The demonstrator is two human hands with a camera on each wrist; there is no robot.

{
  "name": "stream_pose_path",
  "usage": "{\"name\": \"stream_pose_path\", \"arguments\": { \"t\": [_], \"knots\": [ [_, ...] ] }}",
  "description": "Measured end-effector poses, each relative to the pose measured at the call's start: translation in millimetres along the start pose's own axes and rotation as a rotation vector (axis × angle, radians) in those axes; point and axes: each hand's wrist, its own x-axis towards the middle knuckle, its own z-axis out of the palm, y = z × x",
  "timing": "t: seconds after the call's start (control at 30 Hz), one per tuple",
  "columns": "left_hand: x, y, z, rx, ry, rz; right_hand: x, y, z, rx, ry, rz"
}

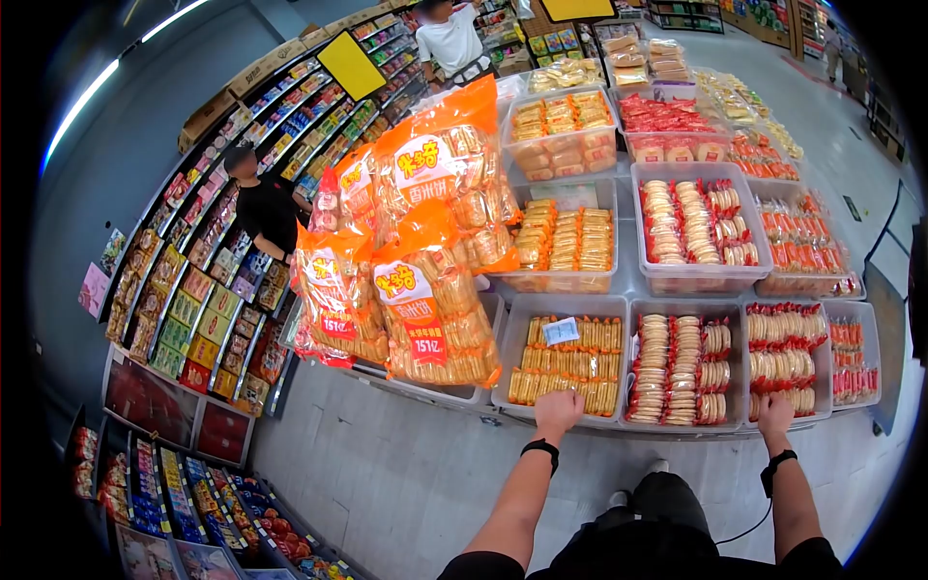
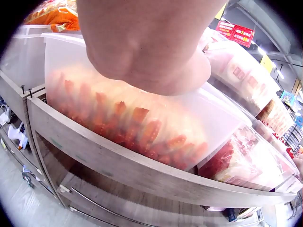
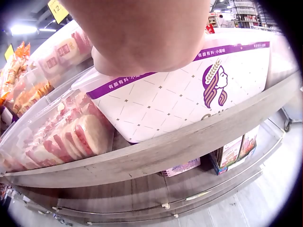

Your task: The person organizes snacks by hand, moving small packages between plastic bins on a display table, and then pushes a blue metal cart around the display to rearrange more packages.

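Note:
My left hand (image 1: 560, 411), fingers curled, is at the front rim of a clear plastic bin (image 1: 504, 387). Rows of yellow-wrapped crackers (image 1: 570, 360) fill that bin, and a white slip (image 1: 561, 332) lies on them. Curled in the same way, my right hand (image 1: 774, 414) is over the front of another bin holding pale round crackers in red-edged wrappers (image 1: 781, 350). Nothing shows in either hand. Both wrist views look from beneath, so the fingers are hidden. A white and purple printed panel (image 3: 156, 104) fronts the bin below my right hand.
Between the hands stands a bin of stacked round crackers (image 1: 681, 367). Big orange cracker bags (image 1: 425, 300) pile up at left. More bins (image 1: 701, 271) rise behind. A wooden shelf edge (image 2: 118, 161) runs below. One person (image 1: 263, 198) stands by the left shelves, another (image 1: 449, 43) farther back.

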Motion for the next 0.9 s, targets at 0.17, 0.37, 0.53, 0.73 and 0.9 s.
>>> {"name": "stream_pose_path", "arguments": {
  "t": [0.17, 0.37, 0.53, 0.73, 0.9],
  "knots": [
    [-1, -1, 1, -0.013, 0.039, 0.019, -1, -6, -7, 0.027, 0.001, 0.005],
    [-1, 0, -2, -0.004, 0.001, 0.005, -2, -7, -9, 0.030, -0.011, 0.024],
    [-5, -6, -4, 0.009, -0.021, 0.004, 0, 3, 3, 0.009, -0.008, -0.006],
    [-11, -12, 18, 0.037, 0.454, 0.323, -5, -14, -18, -0.104, -0.280, 0.094],
    [0, -24, 28, -0.029, 0.022, 0.062, -8, -32, -40, -0.049, -0.152, 0.075]
  ]
}}
